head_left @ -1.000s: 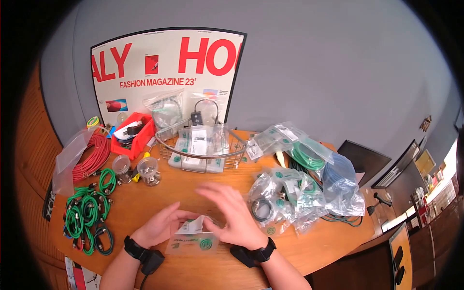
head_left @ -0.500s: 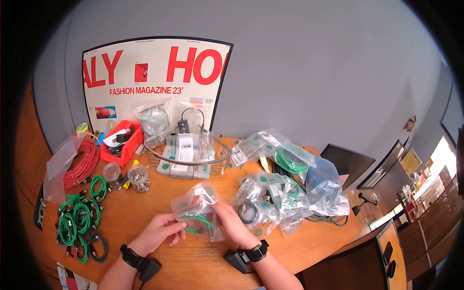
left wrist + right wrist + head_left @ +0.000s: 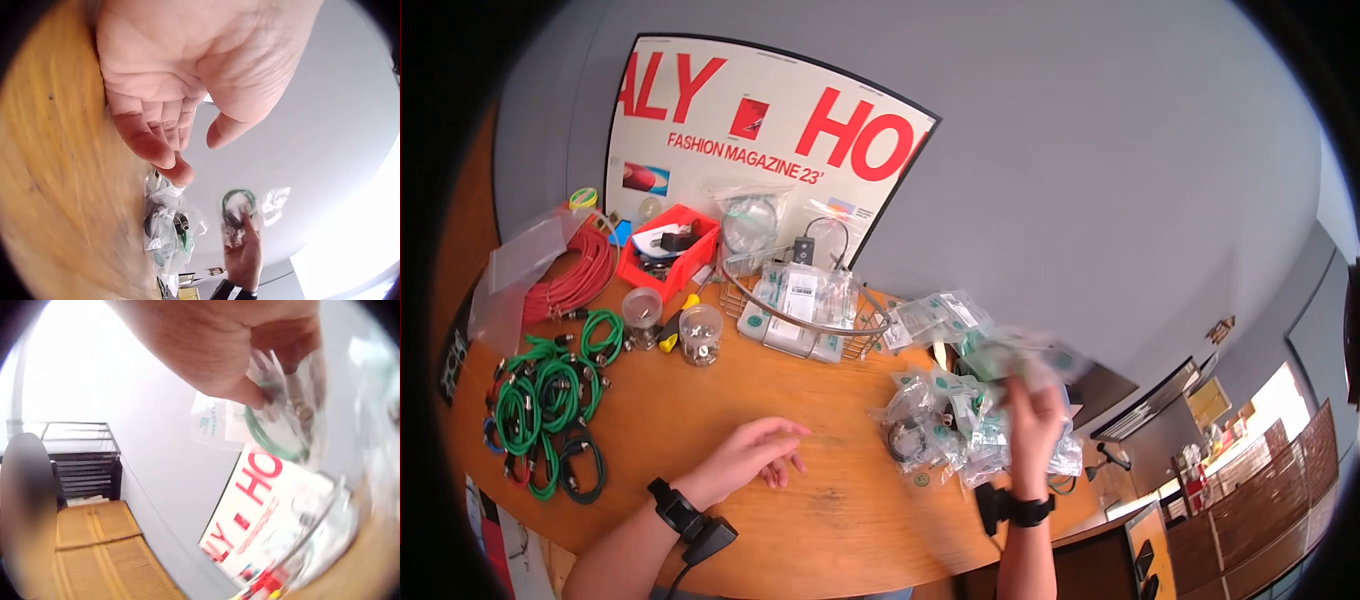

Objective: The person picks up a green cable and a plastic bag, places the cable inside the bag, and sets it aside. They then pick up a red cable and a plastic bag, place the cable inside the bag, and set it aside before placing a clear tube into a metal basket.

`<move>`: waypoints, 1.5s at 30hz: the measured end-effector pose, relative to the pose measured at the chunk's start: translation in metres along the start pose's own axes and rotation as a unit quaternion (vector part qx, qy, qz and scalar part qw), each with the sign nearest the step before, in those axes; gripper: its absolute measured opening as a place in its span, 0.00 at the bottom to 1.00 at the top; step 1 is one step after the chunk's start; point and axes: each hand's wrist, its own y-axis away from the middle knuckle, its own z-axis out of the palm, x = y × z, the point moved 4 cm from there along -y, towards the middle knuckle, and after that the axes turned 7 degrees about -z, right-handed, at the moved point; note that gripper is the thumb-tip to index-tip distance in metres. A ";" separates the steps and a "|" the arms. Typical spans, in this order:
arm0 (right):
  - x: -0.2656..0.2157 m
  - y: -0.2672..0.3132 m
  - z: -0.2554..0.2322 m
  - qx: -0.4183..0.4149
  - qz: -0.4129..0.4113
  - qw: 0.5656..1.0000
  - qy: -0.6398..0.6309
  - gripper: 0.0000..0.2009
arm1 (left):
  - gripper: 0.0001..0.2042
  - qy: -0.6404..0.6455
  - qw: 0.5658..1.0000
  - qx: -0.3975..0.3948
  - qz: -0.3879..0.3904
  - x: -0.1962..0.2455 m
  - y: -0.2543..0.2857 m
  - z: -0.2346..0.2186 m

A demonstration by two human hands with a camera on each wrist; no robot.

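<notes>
My right hand pinches a clear plastic bag with a coiled green cable inside, and metal connector ends show through the plastic. In the head view this hand and bag are blurred, held over the pile of bagged cables on the table's right side. The left wrist view shows the same bag upright in the right hand's fingers. My left hand is low over the table's front middle with relaxed, slightly bent fingers and nothing in it.
Loose green cables lie at the left, near a red cable coil. Two clear jars, a red bin and a wire basket holding bagged items stand further back. A framed poster leans on the wall.
The right hand has carried the bagged green cable from the table's front middle to the pile at the right. The left hand has let go of the bag and stays near the middle.
</notes>
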 end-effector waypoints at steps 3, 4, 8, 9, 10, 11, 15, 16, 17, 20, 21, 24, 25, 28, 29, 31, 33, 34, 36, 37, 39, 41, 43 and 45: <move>-0.016 -0.018 -0.035 0.101 -0.207 0.936 0.265 0.18 | 0.17 -0.007 1.000 -0.013 0.002 -0.004 -0.002 0.002; -0.005 -0.015 -0.034 0.096 -0.241 0.906 0.336 0.21 | 0.17 -0.003 1.000 -0.015 0.004 -0.004 -0.002 0.003; 0.062 0.034 0.001 -0.241 -0.156 0.871 0.399 0.20 | 0.16 -0.017 1.000 -0.012 0.012 -0.004 -0.002 0.002; 0.064 0.041 0.011 -0.231 -0.224 0.858 0.399 0.23 | 0.17 -0.018 1.000 -0.013 0.009 -0.005 -0.002 0.001; 0.059 0.042 0.015 -0.235 -0.224 0.860 0.395 0.23 | 0.17 -0.016 1.000 -0.008 0.006 -0.006 -0.001 0.001; 0.054 0.044 0.017 -0.245 -0.191 0.866 0.393 0.24 | 0.17 -0.016 1.000 -0.009 0.009 -0.004 -0.001 0.001; 0.043 0.044 0.017 -0.265 -0.142 0.872 0.386 0.28 | 0.16 -0.020 1.000 -0.011 0.009 -0.004 -0.002 0.002; 0.038 0.042 0.018 -0.262 -0.130 0.875 0.385 0.30 | 0.16 -0.018 1.000 -0.001 0.011 -0.003 -0.001 0.001; 0.033 0.041 0.023 -0.269 -0.137 0.875 0.378 0.30 | 0.16 -0.024 1.000 -0.008 0.011 -0.002 -0.001 0.002; -0.011 0.039 0.036 -0.177 -0.218 0.881 0.381 0.30 | 0.16 -0.029 0.999 -0.016 0.014 -0.004 -0.002 0.002; -0.024 0.037 0.045 -0.182 -0.219 0.882 0.376 0.30 | 0.16 -0.033 0.999 -0.027 0.019 -0.005 -0.003 0.003; -0.058 0.033 0.076 -0.207 -0.257 0.903 0.274 0.24 | 0.16 -0.043 0.998 -0.027 0.026 -0.007 -0.005 0.003; -0.064 0.031 0.086 -0.213 -0.259 0.904 0.266 0.24 | 0.16 -0.041 0.999 -0.017 0.024 -0.008 -0.006 0.001; -0.078 0.028 0.126 -0.276 -0.226 0.920 0.164 0.19 | 0.15 -0.044 0.998 -0.032 0.034 -0.012 -0.011 0.002; -0.080 0.029 0.138 -0.283 -0.231 0.918 0.155 0.19 | 0.15 -0.040 0.998 -0.021 0.034 -0.011 -0.010 0.002; -0.079 0.029 0.162 -0.325 -0.175 0.924 0.100 0.15 | 0.14 -0.041 0.998 -0.020 0.042 -0.008 -0.008 0.003; -0.077 0.029 0.181 -0.331 -0.193 0.919 0.095 0.12 | 0.13 -0.057 0.997 0.008 0.059 -0.007 -0.010 0.000; -0.070 0.030 0.188 -0.329 -0.113 0.938 0.017 0.11 | 0.13 -0.068 0.994 0.032 0.077 -0.005 -0.010 -0.002; -0.053 0.035 0.201 -0.329 0.001 0.937 -0.118 0.10 | 0.11 -0.087 0.988 0.071 0.107 0.002 -0.006 -0.009; -0.046 0.039 0.203 -0.330 0.042 0.930 -0.158 0.10 | 0.11 -0.087 0.987 0.082 0.105 0.001 -0.008 -0.013; -0.034 0.048 0.204 -0.318 0.143 0.910 -0.225 0.11 | 0.10 -0.044 0.974 0.104 0.195 0.003 -0.009 -0.022; -0.012 0.055 0.204 -0.320 0.183 0.895 -0.252 0.13 | 0.10 -0.044 0.974 0.119 0.186 0.001 -0.011 -0.028; 0.020 0.066 0.211 -0.317 0.325 0.758 -0.468 0.15 | 0.10 -0.033 0.961 0.161 0.221 -0.004 -0.019 -0.033; 0.041 0.071 0.218 -0.306 0.336 0.723 -0.521 0.16 | 0.10 -0.073 0.967 0.165 0.179 0.011 -0.006 -0.031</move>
